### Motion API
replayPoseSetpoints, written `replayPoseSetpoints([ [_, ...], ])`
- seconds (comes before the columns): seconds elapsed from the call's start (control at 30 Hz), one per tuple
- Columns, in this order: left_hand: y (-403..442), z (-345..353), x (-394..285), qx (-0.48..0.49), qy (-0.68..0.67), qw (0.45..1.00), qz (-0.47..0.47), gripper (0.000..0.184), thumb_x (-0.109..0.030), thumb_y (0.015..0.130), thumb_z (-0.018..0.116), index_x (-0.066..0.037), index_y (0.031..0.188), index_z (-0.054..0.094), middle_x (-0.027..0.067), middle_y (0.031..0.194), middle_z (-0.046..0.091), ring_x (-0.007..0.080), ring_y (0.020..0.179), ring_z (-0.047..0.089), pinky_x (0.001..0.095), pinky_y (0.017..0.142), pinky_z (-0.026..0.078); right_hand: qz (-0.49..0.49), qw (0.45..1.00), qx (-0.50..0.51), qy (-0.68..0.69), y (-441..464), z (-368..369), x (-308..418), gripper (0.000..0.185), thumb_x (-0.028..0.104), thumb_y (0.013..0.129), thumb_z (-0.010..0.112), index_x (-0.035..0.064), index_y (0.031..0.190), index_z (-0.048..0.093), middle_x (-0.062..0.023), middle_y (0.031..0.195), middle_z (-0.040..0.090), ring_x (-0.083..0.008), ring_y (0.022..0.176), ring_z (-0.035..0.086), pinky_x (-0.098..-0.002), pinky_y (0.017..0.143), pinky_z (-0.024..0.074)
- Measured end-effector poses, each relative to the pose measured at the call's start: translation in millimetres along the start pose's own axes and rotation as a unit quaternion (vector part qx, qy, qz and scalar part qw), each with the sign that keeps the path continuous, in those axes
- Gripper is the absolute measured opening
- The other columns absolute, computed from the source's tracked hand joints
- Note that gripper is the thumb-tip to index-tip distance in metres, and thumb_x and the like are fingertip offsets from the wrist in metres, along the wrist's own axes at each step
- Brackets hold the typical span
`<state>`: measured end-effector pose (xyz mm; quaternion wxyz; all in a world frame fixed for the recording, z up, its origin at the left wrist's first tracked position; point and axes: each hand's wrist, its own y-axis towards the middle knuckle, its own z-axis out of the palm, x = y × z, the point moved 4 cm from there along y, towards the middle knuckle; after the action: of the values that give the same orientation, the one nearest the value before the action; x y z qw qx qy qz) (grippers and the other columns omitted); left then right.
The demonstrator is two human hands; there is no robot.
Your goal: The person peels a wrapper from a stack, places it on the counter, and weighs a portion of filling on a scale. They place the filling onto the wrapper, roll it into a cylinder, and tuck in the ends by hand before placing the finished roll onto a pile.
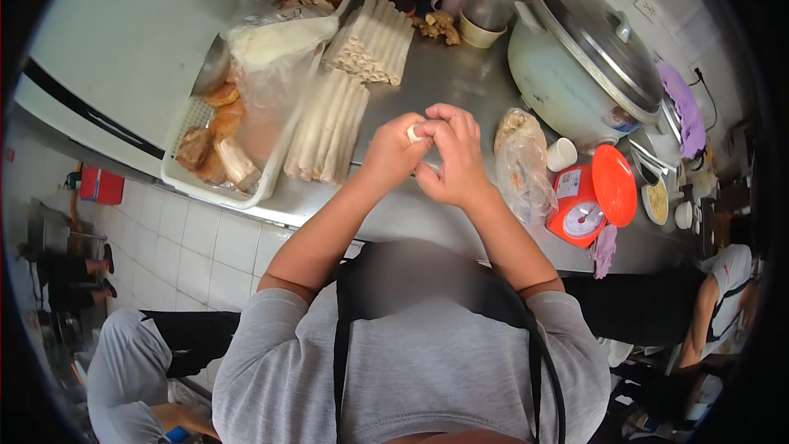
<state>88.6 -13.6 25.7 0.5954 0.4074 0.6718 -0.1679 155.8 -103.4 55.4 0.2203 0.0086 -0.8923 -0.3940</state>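
Observation:
My left hand (396, 152) is closed in a fist over the steel counter, and a small whitish piece (413, 133) pokes out at its top. Most of that piece is hidden, so its kind does not show. Against it, my right hand (454, 156) has its fingers curled, with fingertips touching the left hand near the whitish end. Just left of my hands lie long pale rolls (329, 127) side by side. Behind them rises a stacked pile of similar rolls (374, 41).
A white basket (261, 196) with browned food and plastic bags stands left. Ginger (437, 27) lies at the back. To the right are a large lidded pot (567, 66), a bagged food item (522, 164), a white cup (561, 154) and a red scale (578, 212). Other people stand on both sides.

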Motion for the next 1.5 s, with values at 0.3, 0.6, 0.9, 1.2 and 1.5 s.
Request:
replayPoseSetpoints([
  [0.3,7,-4,3,0.015,-0.089,0.994,-0.062,0.017,-0.019,0.084,0.054,-0.003,0.088,0.054,0.0036,0.072,0.055,0.013,0.065,0.052,0.0279,0.059,0.043,0.204,0.854,0.106,0.467,-43,49,-47,0.049,0.007,0.068,0.061,0.008,0.113,0.044,-0.0083,0.111,0.048,-0.0225,0.104,0.046,-0.0398,0.09,0.0354],
  [0.6,32,-45,44,-0.085,-0.313,0.935,-0.145,0.068,-0.052,0.086,0.038,-0.009,0.136,0.02,0.0125,0.125,0.034,0.024,0.11,0.039,0.0358,0.094,0.028,0.508,0.686,0.142,0.501,-44,92,-68,0.043,0.0,0.077,0.054,0.0033,0.116,0.036,-0.0088,0.086,0.053,-0.016,0.067,0.057,-0.0281,0.057,0.0501],
  [0.9,-38,-150,61,-0.194,-0.267,0.928,-0.174,0.058,-0.043,0.087,0.045,-0.008,0.131,0.031,0.0094,0.126,0.036,0.0191,0.106,0.043,0.0342,0.087,0.035,0.607,0.651,0.101,0.444,19,134,-207,0.032,0.002,0.077,0.052,0.001,0.105,0.038,-0.0116,0.078,0.051,-0.022,0.061,0.055,-0.0389,0.047,0.0494],
  [1.2,-77,-202,67,-0.274,-0.203,0.93,-0.135,0.045,-0.035,0.085,0.051,-0.006,0.119,0.042,0.0045,0.109,0.048,0.015,0.095,0.05,0.0289,0.079,0.039,0.566,0.787,-0.004,0.245,41,213,-305,0.04,0.009,0.079,0.05,-0.0007,0.117,0.045,-0.008,0.092,0.056,-0.0167,0.077,0.054,-0.029,0.064,0.0445],
  [1.5,-51,-210,70,-0.27,-0.104,0.946,-0.145,0.031,-0.022,0.087,0.049,-0.005,0.112,0.049,0.0059,0.105,0.053,0.0142,0.091,0.051,0.0266,0.077,0.04,0.555,0.811,0.039,0.18,21,187,-257,0.05,0.016,0.072,0.059,-0.0039,0.117,0.047,-0.013,0.098,0.058,-0.0188,0.087,0.056,-0.0284,0.072,0.0453],
])
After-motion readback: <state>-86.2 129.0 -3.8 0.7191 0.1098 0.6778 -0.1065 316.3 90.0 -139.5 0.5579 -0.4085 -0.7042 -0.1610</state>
